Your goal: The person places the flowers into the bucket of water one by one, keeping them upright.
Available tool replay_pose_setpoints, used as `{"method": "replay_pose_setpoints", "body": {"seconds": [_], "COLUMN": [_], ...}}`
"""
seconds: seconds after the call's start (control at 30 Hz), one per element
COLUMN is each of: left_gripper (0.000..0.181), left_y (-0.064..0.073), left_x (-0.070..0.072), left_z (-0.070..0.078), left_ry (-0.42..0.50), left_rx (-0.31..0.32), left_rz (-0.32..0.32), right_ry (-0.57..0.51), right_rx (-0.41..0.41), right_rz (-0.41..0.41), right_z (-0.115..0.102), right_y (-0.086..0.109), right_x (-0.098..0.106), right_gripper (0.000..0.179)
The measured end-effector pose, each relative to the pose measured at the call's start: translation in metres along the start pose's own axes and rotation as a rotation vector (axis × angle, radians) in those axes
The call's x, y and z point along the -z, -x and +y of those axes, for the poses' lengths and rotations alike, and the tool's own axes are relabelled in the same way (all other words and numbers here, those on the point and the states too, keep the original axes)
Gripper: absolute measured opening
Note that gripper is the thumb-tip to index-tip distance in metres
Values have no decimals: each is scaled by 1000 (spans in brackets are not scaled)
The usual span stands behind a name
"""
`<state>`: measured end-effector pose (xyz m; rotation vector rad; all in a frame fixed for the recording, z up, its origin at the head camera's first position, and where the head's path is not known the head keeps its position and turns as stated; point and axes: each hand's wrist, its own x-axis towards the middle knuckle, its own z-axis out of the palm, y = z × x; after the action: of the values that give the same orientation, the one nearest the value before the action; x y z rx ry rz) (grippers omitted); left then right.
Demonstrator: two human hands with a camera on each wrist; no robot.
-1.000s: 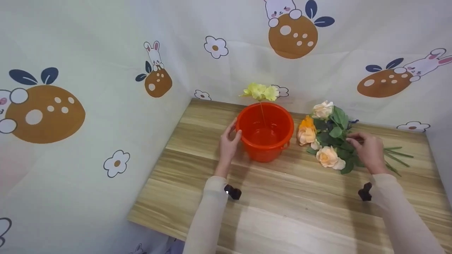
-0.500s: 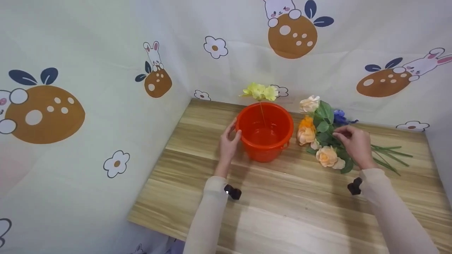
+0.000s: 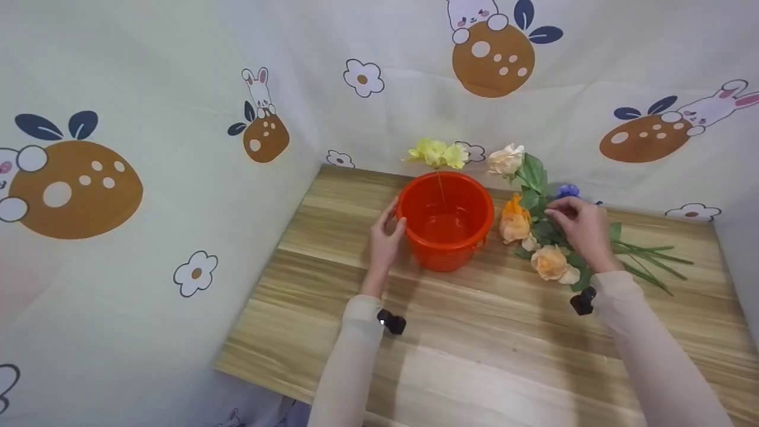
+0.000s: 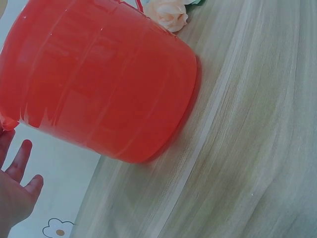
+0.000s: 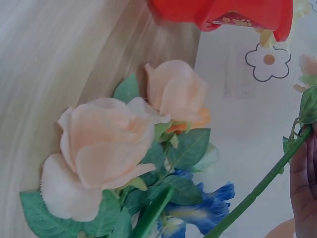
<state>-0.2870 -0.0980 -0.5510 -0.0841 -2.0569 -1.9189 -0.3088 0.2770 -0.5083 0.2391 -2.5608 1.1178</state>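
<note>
A red plastic bucket stands upright on the table, with a yellow flower leaning in it, its thin stem reaching down inside. My left hand touches the bucket's left side near the rim with spread, fairly straight fingers, which also show in the left wrist view. My right hand pinches the green stem of a pale peach rose, whose bloom is raised toward the bucket. Below it lies a bunch of flowers with peach roses, an orange bloom and a blue flower.
Several loose green stems point right on the wooden table. Patterned cloth walls rise behind and to the left. The bucket's handle hinge faces the flowers.
My right hand has moved left and up, carrying the peach rose out from the bunch toward the bucket. The blue flower has come into sight behind it. My left hand stays put.
</note>
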Motion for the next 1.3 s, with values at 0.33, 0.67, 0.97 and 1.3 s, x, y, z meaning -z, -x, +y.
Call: {"method": "replay_pose_setpoints", "body": {"seconds": [0.33,0.67,0.97,1.3], "left_gripper": [47,48,48,48], "left_y": [-3,3,-2,-2], "left_x": [-1,2,-1,-2], "left_z": [-15,5,-16,-15], "left_ry": [5,17,27,9], "left_rx": [17,-19,-5,18], "left_rz": [27,-19,3,16], "right_ry": [-51,-93,-163,-232], "right_rx": [41,26,65,86], "right_rz": [25,13,8,-4], "right_z": [-23,-54,-85,-125], "right_y": [-14,-32,-47,-64], "right_x": [-6,-13,-21,-30], "right_gripper": [19,26,25,24]}}
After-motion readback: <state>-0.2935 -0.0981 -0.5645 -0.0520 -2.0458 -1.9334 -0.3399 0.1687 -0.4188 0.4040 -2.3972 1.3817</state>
